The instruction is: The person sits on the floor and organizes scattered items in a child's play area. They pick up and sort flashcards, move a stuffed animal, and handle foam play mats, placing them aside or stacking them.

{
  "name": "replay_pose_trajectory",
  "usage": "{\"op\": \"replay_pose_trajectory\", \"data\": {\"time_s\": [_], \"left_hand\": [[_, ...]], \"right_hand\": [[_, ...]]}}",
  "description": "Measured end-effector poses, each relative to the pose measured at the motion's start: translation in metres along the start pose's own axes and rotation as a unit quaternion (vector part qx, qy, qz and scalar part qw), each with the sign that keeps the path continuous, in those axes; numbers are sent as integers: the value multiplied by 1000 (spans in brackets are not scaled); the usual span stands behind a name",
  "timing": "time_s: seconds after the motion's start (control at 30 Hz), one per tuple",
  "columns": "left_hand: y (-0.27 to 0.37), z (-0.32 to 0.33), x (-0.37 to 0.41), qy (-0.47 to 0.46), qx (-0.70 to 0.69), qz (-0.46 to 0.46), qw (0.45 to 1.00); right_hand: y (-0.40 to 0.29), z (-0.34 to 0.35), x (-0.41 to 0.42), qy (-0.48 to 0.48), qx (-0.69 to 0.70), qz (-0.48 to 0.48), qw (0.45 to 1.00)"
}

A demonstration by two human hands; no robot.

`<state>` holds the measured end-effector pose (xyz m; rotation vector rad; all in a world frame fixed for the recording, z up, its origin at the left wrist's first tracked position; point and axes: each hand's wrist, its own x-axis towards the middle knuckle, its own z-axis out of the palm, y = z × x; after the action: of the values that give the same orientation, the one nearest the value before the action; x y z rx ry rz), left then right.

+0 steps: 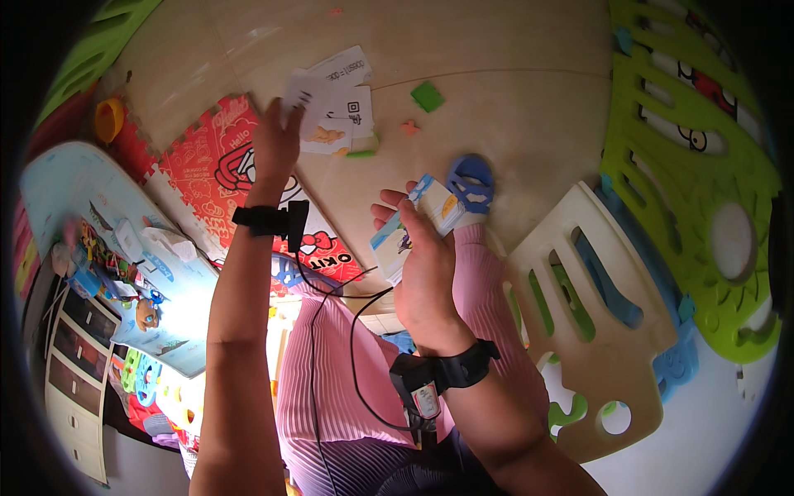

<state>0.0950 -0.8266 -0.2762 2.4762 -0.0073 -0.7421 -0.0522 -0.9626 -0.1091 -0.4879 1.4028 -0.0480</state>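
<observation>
My left hand is raised over the floor and pinches a white printed card, which is blurred. Beneath and beside it several white cards lie overlapping on the tiled floor, some with black print and one with a picture of a brown animal. My right hand holds a stack of picture cards in front of my knees, the thumb across the top. A black strap with a small device and cable sits on each wrist.
A red and white foam mat lies left of the cards. A green foam piece and an orange piece are on the floor. At left stands a light blue children's table with toys; at right are plastic fence panels.
</observation>
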Motion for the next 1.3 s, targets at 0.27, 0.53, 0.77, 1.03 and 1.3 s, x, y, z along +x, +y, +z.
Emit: {"op": "replay_pose_trajectory", "data": {"time_s": [0.27,0.53,0.77,1.03,1.3], "left_hand": [[-3,48,35,44,228,347,909],[-11,67,36,-37,253,255,932],[17,26,24,-92,365,423,824],[-22,66,16,-80,354,344,866],[-47,21,5,-105,90,110,984]], "right_hand": [[8,7,-3,-1,-14,15,1000],[15,5,-4,-10,-19,3,1000],[16,-2,-2,-8,-14,-3,1000],[18,9,-9,-18,-22,-1,1000],[17,5,-7,-18,-26,-5,999]]}}
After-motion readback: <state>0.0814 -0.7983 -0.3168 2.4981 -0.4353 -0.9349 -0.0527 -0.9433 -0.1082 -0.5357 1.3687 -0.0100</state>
